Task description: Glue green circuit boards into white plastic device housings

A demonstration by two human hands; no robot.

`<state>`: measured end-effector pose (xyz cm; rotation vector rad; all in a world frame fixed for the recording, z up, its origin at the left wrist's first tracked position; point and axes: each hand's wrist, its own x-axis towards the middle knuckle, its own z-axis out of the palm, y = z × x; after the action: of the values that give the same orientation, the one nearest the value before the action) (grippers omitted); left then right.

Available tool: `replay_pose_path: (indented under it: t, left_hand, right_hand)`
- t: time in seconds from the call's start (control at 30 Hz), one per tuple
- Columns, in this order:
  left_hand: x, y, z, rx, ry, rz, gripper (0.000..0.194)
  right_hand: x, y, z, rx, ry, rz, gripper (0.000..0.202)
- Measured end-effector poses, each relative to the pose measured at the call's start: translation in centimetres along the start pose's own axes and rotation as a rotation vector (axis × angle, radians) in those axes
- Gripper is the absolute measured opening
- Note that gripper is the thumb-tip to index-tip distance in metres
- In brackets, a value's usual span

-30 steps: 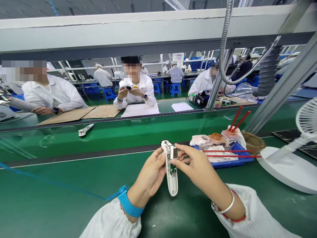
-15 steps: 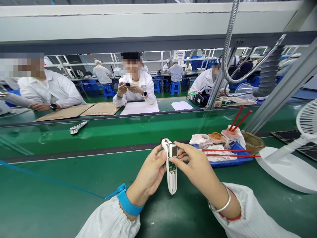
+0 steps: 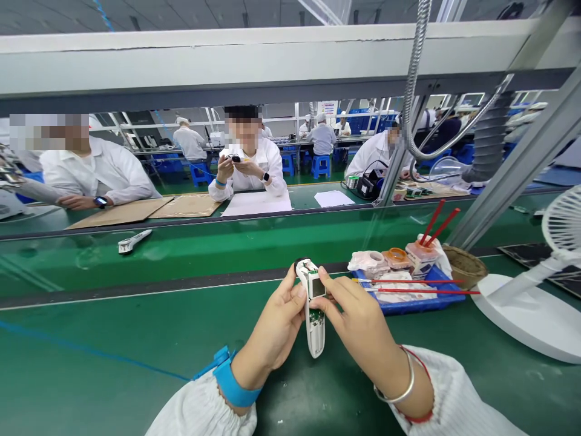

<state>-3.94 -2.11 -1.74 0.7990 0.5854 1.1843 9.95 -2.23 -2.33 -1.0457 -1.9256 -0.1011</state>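
My left hand is closed round the upper side of a white handheld device housing, shaped like a forehead thermometer, with a black round end at the top. Its inside faces me and shows a green circuit board. Between thumb and fingers, my right hand pinches a small display module with a dark square screen and white frame. The module sits against the upper part of the housing; whether it is seated there I cannot tell. A blue wrist strap circles my left wrist.
To the right, a blue tray holds jars, white cloth and red sticks. Beside it stand a woven basket and a white fan. Beyond the bench edge, a white part lies on the green belt. Co-workers sit opposite; a blue cord crosses left.
The display module has come slightly lower and closer against the housing, with my right hand still on it. On the belt, the white part has shifted left. The camera view has tilted up a little.
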Motion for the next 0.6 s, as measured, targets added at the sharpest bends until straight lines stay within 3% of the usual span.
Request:
replay_pose_path:
  t: [0.17, 0.3, 0.6]
  left_hand:
    - [-0.2, -0.1, 0.3, 0.143, 0.041, 0.036, 0.062]
    - [-0.2, -0.4, 0.3, 0.158, 0.081, 0.065, 0.064]
    - [-0.2, 1.0, 0.7, 0.01, 0.176, 0.02, 0.025]
  right_hand:
    - [-0.4, -0.2, 0.5, 0.043, 0.017, -0.098, 0.038]
    - [-0.9, -0.1, 0.9, 0.073, -0.012, -0.08, 0.04]
    - [-1.1, -1.1, 0.7, 0.201, 0.039, -0.1, 0.051]
